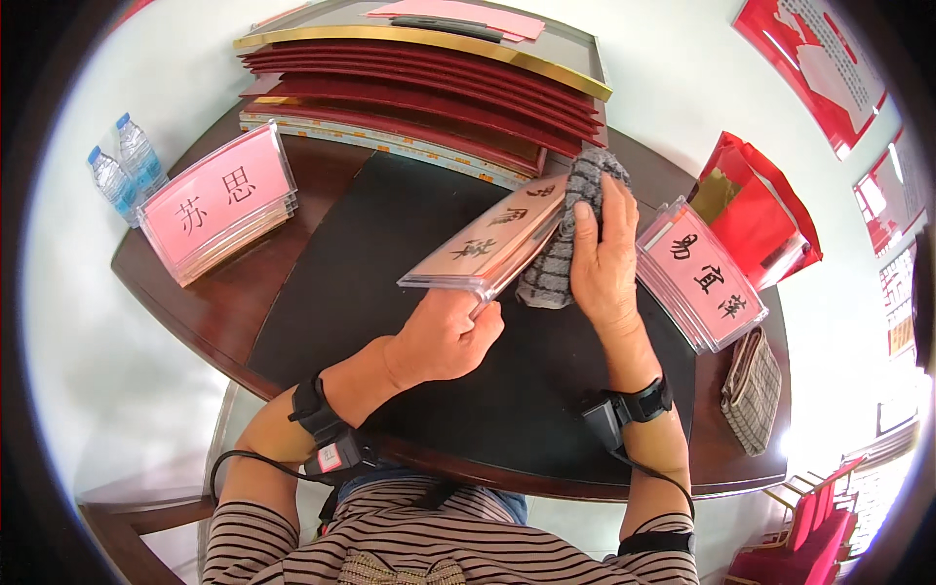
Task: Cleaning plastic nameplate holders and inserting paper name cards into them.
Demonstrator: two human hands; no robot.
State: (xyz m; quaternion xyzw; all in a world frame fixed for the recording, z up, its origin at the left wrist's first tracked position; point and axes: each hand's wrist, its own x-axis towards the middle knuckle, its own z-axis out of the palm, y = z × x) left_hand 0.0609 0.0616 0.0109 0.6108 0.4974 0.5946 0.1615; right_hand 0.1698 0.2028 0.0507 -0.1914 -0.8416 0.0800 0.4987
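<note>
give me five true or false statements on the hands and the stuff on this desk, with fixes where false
1. The right hand holds a grey striped cloth against a pink nameplate. True.
2. The left hand is empty. False: it grips the nearer end of that nameplate.
3. A blue bag stands beyond the right stack of nameplates. False: it is a red bag.
4. Two bottles with blue caps are beside the left stack of nameplates. True.
5. A folded checked cloth lies near the right edge of the desk. True.
</note>
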